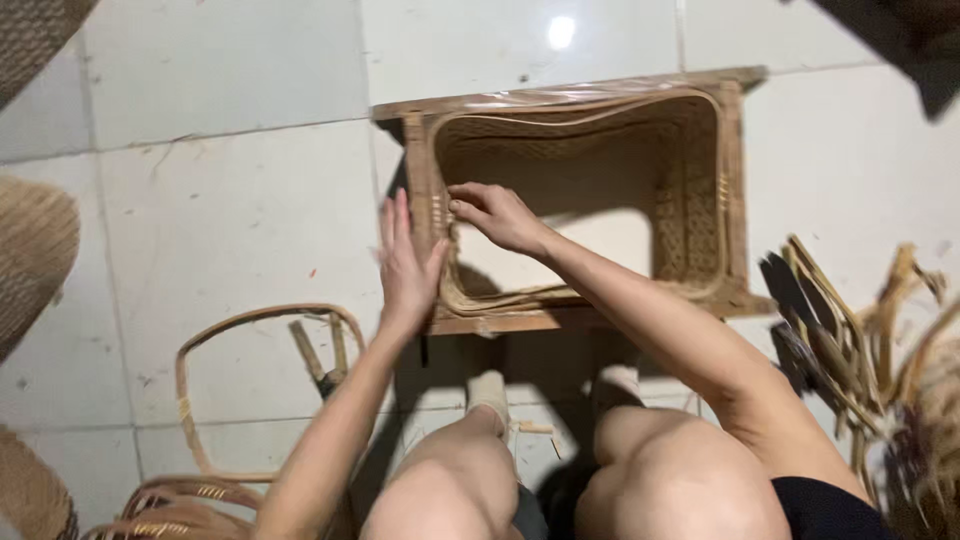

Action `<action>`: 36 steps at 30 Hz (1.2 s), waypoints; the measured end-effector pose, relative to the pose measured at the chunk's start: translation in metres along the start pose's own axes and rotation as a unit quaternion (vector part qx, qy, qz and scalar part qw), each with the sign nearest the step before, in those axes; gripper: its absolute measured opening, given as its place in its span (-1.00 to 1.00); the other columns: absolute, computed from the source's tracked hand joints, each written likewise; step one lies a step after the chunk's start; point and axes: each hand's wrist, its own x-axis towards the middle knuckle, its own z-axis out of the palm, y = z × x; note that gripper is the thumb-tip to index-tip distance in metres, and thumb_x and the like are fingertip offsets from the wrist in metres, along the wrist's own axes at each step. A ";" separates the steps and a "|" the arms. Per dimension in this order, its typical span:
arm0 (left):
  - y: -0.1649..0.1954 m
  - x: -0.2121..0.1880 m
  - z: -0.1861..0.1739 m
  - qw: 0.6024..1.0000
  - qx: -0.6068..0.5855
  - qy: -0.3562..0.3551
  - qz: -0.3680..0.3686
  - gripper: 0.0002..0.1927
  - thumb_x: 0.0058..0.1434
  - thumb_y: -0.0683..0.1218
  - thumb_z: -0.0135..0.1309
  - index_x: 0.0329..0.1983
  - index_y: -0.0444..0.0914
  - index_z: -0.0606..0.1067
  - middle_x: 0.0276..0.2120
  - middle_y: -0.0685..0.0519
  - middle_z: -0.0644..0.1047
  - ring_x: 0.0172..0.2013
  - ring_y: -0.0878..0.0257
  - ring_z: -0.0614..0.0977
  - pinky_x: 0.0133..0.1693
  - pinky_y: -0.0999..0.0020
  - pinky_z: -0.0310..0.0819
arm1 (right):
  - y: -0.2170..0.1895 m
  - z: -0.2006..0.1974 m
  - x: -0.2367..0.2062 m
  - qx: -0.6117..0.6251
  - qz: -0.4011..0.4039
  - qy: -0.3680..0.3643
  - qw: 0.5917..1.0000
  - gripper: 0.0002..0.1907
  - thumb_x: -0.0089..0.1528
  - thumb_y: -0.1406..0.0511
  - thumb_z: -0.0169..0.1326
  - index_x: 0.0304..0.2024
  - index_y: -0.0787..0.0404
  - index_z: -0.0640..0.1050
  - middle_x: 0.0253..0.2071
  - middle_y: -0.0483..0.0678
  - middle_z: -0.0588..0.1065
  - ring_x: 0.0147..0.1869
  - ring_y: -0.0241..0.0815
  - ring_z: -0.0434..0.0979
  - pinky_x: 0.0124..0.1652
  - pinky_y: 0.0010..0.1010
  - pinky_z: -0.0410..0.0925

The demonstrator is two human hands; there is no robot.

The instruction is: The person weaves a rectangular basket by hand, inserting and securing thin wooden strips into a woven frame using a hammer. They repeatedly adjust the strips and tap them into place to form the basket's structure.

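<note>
The rectangular rattan basket frame stands on the tiled floor directly ahead of the seated person's knees, open side up, with woven panels lining its inner walls and a film of clear plastic along the far rim. The left hand lies flat against the outside of the near left corner post, fingers extended and held together, bracing and gripping nothing. The right hand reaches over the same corner from inside, fingers curled and pinched onto the thin cane binding strip at the post; whether the pinch fully closes on the strand cannot be told. In my judgement the binding is best worked with the outer hand kept firm so the post does not rock, the strand drawn snug and laid flat against the wood, without twist. Surrounding items: bent rattan hoops lie on the floor to the left, well apart from the frame; a bundle of cane offcuts lies to the right, near the right elbow; woven pieces sit at the left edge. The loose strip trailing along the near inner wall could snag the working fingers.
</note>
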 end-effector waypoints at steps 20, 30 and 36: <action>0.015 -0.001 0.019 0.552 0.697 -0.127 0.440 0.07 0.18 -0.40 -0.05 0.58 0.35 -0.04 0.57 0.51 -0.07 0.57 0.03 -0.07 0.33 -0.44 -0.65 | 0.186 -0.161 -0.560 -0.333 0.435 0.439 0.712 -0.68 0.37 0.27 0.11 0.15 0.22 0.56 0.17 0.15 0.51 0.27 0.11 0.41 0.31 -0.05 0.24; 0.065 -0.019 0.098 0.770 0.390 -0.325 0.388 -0.32 0.17 -0.32 0.04 0.38 -0.08 0.32 0.24 -0.18 0.45 0.23 -0.05 0.48 0.19 0.07 0.37 | 0.181 -0.156 -0.593 -0.330 0.476 0.309 0.754 -0.65 0.30 0.09 0.21 0.11 -0.01 0.65 -0.06 0.04 0.62 -0.04 0.09 0.63 -0.06 -0.05 0.46; 0.074 -0.052 0.141 0.836 0.277 -0.253 0.399 -0.58 0.12 -0.32 0.06 0.10 -0.34 0.46 -0.23 -0.13 0.57 -0.21 -0.05 0.63 -0.13 0.08 0.56 | 0.158 -0.153 -0.649 -0.302 0.406 0.364 0.782 -0.57 0.26 0.15 0.30 0.18 0.04 0.65 -0.03 0.03 0.62 -0.05 -0.05 0.63 0.04 -0.22 0.46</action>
